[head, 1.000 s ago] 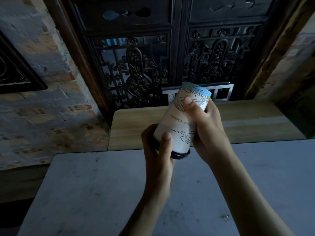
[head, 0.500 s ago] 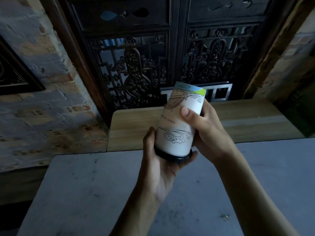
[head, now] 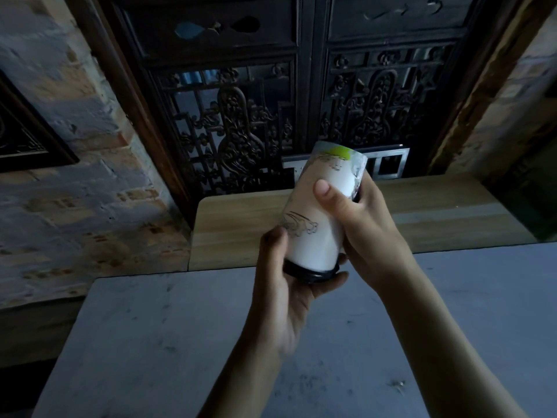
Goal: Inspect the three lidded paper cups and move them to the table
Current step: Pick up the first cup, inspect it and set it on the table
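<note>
Head view: both hands hold one white paper cup (head: 316, 218) above the grey table (head: 150, 342), lid end down (black lid (head: 307, 274)). Left hand (head: 286, 294) cups the lid; right hand (head: 361, 224) wraps the printed side, tilted.

We see one paper cup (head: 319, 212), white with fine line drawings and a green patch near its far end, held upside down and tilted away above the grey table (head: 150, 342), its black lid (head: 310, 274) fitted at the lower end.
</note>
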The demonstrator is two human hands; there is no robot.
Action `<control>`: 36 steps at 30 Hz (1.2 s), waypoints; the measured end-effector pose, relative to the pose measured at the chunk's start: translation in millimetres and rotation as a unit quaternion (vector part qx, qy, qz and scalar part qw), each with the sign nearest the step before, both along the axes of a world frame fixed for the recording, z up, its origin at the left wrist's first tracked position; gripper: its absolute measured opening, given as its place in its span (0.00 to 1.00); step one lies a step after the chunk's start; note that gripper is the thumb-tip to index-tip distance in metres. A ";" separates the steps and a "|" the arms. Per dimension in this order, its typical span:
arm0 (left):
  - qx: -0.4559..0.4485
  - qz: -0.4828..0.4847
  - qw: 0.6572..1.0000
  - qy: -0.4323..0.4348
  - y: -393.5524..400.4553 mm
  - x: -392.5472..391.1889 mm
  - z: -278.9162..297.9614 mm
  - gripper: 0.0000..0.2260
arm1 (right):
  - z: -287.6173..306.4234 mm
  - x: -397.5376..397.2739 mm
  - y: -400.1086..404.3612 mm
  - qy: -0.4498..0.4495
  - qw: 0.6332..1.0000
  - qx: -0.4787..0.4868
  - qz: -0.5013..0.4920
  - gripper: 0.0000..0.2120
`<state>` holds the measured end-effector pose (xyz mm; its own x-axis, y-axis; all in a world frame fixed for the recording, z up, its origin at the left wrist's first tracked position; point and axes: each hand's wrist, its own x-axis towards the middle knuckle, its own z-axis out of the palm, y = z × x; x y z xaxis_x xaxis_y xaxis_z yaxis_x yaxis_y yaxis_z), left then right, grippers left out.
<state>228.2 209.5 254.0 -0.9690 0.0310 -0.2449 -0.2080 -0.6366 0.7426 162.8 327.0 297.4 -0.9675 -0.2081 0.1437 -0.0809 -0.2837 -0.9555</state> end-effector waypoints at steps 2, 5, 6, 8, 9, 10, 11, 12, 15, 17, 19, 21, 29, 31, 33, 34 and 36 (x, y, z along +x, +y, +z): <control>0.057 -0.063 0.996 -0.024 -5.5 0.0 2.9 0.27 | 0.1 -0.5 6.7 -0.003 0.999 -0.017 0.034 0.16; 0.148 -0.128 0.980 -0.040 -10.8 -1.9 5.2 0.31 | 5.4 -0.3 13.4 0.004 0.996 -0.032 0.077 0.25; 0.156 -0.140 0.977 -0.037 -11.5 -2.3 5.1 0.32 | 6.5 -0.4 15.0 0.006 0.996 -0.036 0.087 0.28; 0.166 -0.145 0.975 -0.033 -10.4 -2.0 7.5 0.32 | 7.0 -1.3 15.4 -0.004 0.996 -0.040 0.077 0.31; 0.163 -0.139 0.976 -0.033 -8.9 -2.2 7.0 0.31 | 6.2 -2.2 15.1 -0.011 0.997 -0.040 0.065 0.31; 0.151 -0.131 0.979 -0.030 -7.5 -2.7 4.5 0.31 | 5.0 -3.2 15.1 -0.011 0.998 -0.037 0.055 0.29; 0.131 -0.120 0.984 -0.025 -5.7 -2.6 3.3 0.30 | 4.1 -3.9 15.1 -0.007 0.998 -0.032 0.048 0.24; 0.104 -0.103 0.989 -0.022 -4.1 -2.5 1.4 0.29 | 3.4 -4.5 14.7 0.002 0.999 -0.023 0.044 0.19; 0.019 -0.038 0.999 0.006 2.8 -2.2 -0.2 0.32 | 4.3 -4.1 13.2 0.014 0.999 -0.007 0.037 0.14; -0.020 0.008 0.998 0.050 7.6 -2.3 -1.2 0.38 | 4.4 -3.9 11.6 0.022 0.999 -0.011 0.027 0.14; -0.048 0.043 0.995 0.076 10.2 -2.4 -2.9 0.43 | 5.1 -1.9 8.3 0.024 1.000 -0.014 0.012 0.19; -0.040 0.051 0.995 0.074 10.4 -2.2 -5.0 0.42 | 4.9 -0.1 7.1 0.030 1.000 0.000 0.003 0.22; 0.096 -0.132 0.987 0.004 -4.8 1.3 -3.7 0.28 | 12.5 -2.1 21.4 -0.005 0.994 -0.039 0.100 0.35; 0.107 -0.144 0.984 -0.003 -4.0 1.5 -3.9 0.31 | 11.2 -0.9 21.6 -0.011 0.994 -0.028 0.107 0.40; 0.101 -0.136 0.986 -0.005 -2.4 1.1 -7.5 0.30 | 8.9 -1.4 20.6 -0.009 0.996 -0.024 0.091 0.31; 0.097 -0.126 0.987 -0.008 -1.6 1.0 -8.5 0.30 | 8.3 -1.8 19.7 -0.009 0.996 -0.024 0.080 0.26; 0.069 -0.099 0.993 -0.015 -0.7 0.7 -11.6 0.27 | 8.0 -1.6 16.5 -0.012 0.998 -0.027 0.062 0.22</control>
<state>228.9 208.8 242.5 -0.9327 0.2553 -0.2546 -0.3604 -0.6758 0.6429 161.3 343.5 305.4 -0.9380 -0.3195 0.1347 -0.0186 -0.3416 -0.9397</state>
